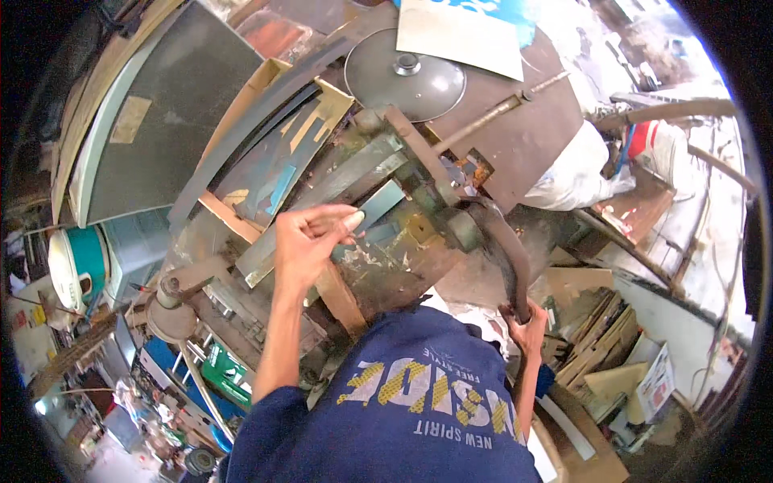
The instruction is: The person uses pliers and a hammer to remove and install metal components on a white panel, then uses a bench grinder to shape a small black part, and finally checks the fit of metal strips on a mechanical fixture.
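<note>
My left hand (314, 235) pinches one end of a thin, flat blue-grey strip (383, 203) between thumb and fingers. The strip's far end points up and right, beside the long metal blade bar (330, 189) of a bench-mounted lever shear. To the right, my right hand (527, 326) wraps round the lower end of the shear's dark, curved lever (509, 251). That lever runs up to a heavy round pivot (463, 231). Whether the strip touches the blade, I cannot tell.
Beyond the blade, a shallow cardboard tray (219, 211) holds several offcuts. Behind the shear lie a grey domed lid (407, 80) and a pale flat sheet (463, 39). Stacked cardboard pieces (600, 342) stand at the right, a teal-and-white container (79, 266) at the left.
</note>
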Motion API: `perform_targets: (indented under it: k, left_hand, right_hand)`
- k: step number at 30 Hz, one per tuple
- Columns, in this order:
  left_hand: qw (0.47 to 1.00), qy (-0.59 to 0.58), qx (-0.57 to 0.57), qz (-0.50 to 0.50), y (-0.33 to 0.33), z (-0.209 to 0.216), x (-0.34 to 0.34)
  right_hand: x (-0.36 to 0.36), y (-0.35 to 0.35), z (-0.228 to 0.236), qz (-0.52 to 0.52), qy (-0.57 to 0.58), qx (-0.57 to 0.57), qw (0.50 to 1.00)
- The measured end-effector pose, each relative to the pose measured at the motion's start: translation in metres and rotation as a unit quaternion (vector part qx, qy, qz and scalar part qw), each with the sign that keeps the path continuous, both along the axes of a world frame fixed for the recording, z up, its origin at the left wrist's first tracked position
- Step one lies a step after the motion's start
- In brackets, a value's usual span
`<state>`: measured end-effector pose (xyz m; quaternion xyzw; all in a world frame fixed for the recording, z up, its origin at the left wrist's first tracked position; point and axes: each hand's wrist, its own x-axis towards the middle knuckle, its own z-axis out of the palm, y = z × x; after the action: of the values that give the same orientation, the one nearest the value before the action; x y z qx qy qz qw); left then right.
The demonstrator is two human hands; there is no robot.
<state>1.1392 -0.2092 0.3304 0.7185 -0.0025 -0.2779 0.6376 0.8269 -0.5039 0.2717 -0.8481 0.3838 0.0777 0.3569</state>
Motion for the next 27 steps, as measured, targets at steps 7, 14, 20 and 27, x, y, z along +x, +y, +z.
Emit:
perform_targets:
  k: [7,14,20,27]
  left_hand:
    - [0.997,-0.029,-0.058,-0.049,-0.029,0.054,-0.054]
    - [0.984,-0.042,-0.082,-0.151,-0.05,0.081,-0.084]
    - [0.927,-0.187,0.074,-0.316,-0.049,0.042,-0.097]
    - [0.865,-0.256,0.352,-0.249,-0.034,-0.111,-0.081]
  right_hand:
    - [0.071,0.04,0.099,-0.076,-0.331,-0.086,0.937]
    - [0.115,0.065,0.155,-0.053,-0.366,0.236,0.899]
    - [0.083,0.068,0.11,0.033,-0.323,0.208,0.923]
    - [-0.094,0.061,-0.023,-0.089,-0.041,0.064,0.993]
